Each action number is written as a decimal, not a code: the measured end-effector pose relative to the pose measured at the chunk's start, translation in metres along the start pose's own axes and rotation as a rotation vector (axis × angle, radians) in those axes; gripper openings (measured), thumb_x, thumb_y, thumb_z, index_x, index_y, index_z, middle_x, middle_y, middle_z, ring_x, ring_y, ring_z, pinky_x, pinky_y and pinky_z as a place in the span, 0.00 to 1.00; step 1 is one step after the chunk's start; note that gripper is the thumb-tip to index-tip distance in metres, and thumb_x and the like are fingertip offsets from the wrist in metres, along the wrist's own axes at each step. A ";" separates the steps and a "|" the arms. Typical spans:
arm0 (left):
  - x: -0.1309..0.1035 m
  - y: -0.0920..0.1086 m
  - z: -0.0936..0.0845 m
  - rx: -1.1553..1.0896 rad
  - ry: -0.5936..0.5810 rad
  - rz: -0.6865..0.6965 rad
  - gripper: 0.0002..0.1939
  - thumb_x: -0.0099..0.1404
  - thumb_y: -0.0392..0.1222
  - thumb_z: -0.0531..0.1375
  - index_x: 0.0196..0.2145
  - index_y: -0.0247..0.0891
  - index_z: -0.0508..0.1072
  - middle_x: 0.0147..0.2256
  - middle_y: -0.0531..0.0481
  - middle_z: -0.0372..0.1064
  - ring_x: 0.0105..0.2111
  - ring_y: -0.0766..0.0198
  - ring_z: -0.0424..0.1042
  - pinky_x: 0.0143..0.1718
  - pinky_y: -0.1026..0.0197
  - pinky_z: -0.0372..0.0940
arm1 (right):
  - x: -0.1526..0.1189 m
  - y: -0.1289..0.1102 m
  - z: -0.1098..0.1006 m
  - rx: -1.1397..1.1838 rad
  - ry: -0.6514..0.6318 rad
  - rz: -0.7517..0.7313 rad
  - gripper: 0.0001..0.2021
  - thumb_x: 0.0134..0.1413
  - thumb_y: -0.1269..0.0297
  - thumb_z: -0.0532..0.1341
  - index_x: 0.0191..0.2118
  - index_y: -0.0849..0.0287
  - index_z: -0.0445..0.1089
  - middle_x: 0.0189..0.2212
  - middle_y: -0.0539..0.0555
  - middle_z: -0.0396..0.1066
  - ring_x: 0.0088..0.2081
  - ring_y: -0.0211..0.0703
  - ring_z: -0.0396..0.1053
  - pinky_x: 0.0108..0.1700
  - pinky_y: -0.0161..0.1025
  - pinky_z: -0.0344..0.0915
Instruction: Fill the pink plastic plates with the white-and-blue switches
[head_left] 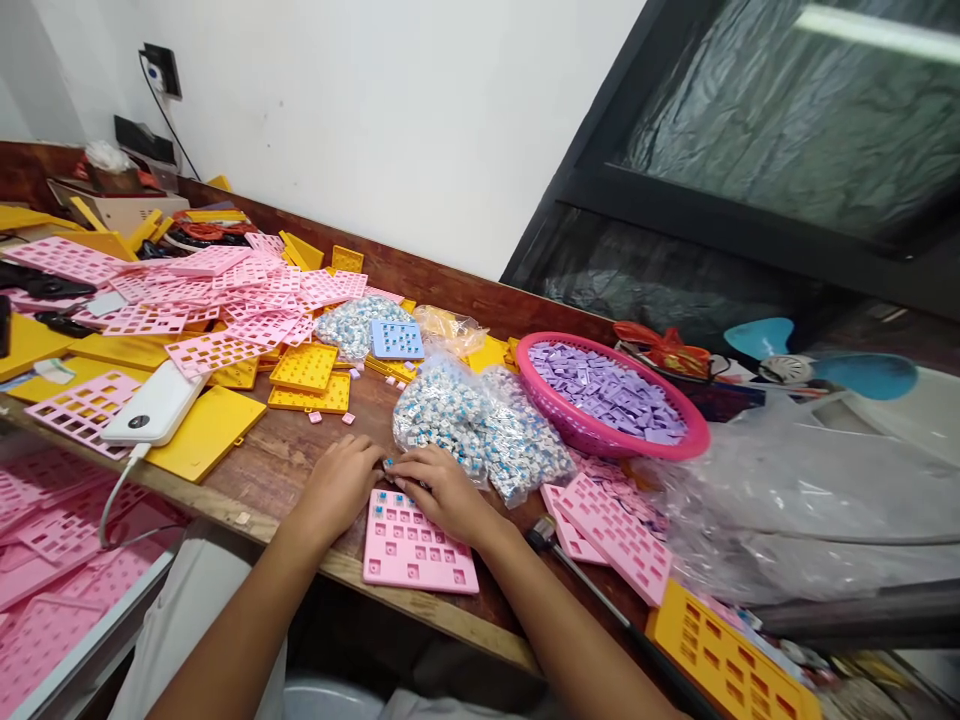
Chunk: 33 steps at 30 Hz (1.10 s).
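A pink plate with square recesses lies at the table's front edge, a few blue-and-white switches standing in its upper rows. Just above its top left corner is my left hand, fingers bent together near a small blue-topped switch. My right hand reaches over the plate's top edge, its fingers closed around the same spot. Which fingers grip the switch is too small to tell. Right behind my hands sit clear bags of blue-and-white switches.
A pink basket of purple pieces stands at the right. Pink plates and a yellow plate lie nearer. A power bank rests at the left on yellow plates, beside heaped pink grids. A dark rod lies beside my right forearm.
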<state>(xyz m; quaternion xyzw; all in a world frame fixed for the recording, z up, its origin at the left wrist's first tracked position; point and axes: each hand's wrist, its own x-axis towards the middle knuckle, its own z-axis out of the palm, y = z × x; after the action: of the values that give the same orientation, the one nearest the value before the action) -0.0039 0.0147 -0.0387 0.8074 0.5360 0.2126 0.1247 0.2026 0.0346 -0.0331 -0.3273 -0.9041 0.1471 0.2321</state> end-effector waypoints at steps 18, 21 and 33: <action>-0.004 -0.001 -0.004 -0.208 0.072 0.002 0.06 0.68 0.35 0.57 0.37 0.38 0.75 0.37 0.47 0.73 0.41 0.58 0.71 0.42 0.59 0.63 | -0.001 0.004 -0.008 -0.021 0.009 0.145 0.02 0.58 0.69 0.68 0.37 0.57 0.75 0.35 0.53 0.76 0.42 0.47 0.69 0.48 0.45 0.62; -0.009 0.006 -0.011 -0.308 0.111 0.009 0.04 0.64 0.34 0.59 0.37 0.38 0.74 0.34 0.50 0.73 0.36 0.61 0.71 0.37 0.61 0.63 | -0.003 0.006 -0.009 0.037 0.050 0.178 0.04 0.55 0.73 0.67 0.34 0.57 0.75 0.33 0.52 0.76 0.40 0.46 0.69 0.46 0.43 0.63; -0.029 0.036 -0.020 0.006 -0.135 0.072 0.04 0.68 0.41 0.61 0.38 0.40 0.76 0.37 0.48 0.76 0.39 0.57 0.74 0.39 0.59 0.62 | -0.026 -0.003 -0.033 0.055 -0.065 0.138 0.03 0.62 0.66 0.65 0.39 0.54 0.78 0.36 0.53 0.76 0.41 0.45 0.71 0.44 0.40 0.64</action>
<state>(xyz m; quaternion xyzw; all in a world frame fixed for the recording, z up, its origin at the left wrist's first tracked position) 0.0061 -0.0268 -0.0117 0.8391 0.4976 0.1605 0.1503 0.2353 0.0189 -0.0125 -0.3774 -0.8820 0.1982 0.2007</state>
